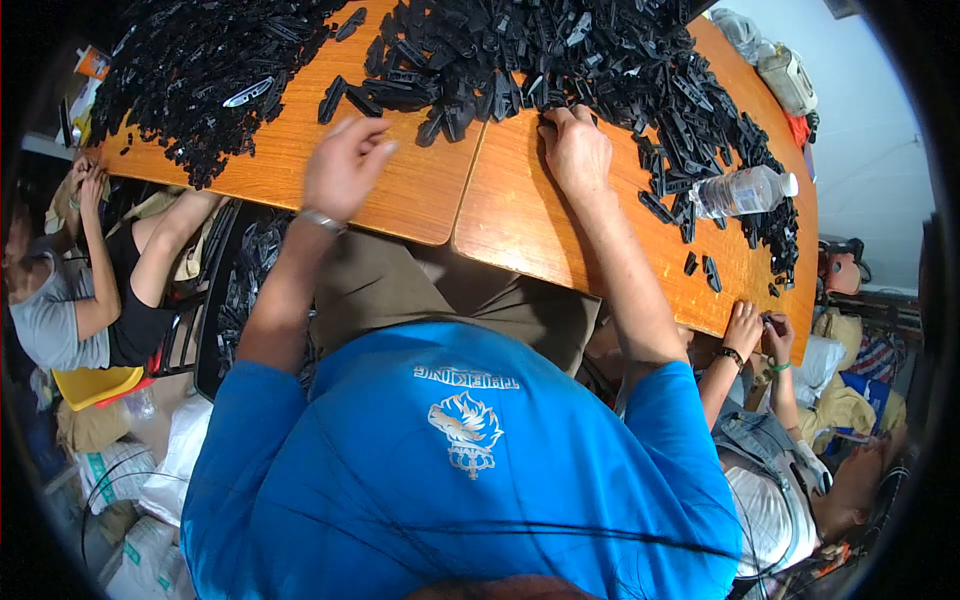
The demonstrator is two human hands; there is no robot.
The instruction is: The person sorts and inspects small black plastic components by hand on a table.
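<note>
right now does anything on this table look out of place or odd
One thing stands out: a clear plastic water bottle lies on its side on the orange wooden table, among the small black plastic parts at the right. It looks capped, with no spill visible. The right hand rests at the pile's edge; the left hand hovers.

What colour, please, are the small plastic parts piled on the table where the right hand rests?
Black; the plastic parts show best in the head view.

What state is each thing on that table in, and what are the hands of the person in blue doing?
Left hand: raised above the table, fingers loosely curled, apparently empty.
Right hand: flat on the table, fingertips at the heap's edge.
Black plastic parts: loose, heaped.
Water bottle: lying on its side, capped.
</note>
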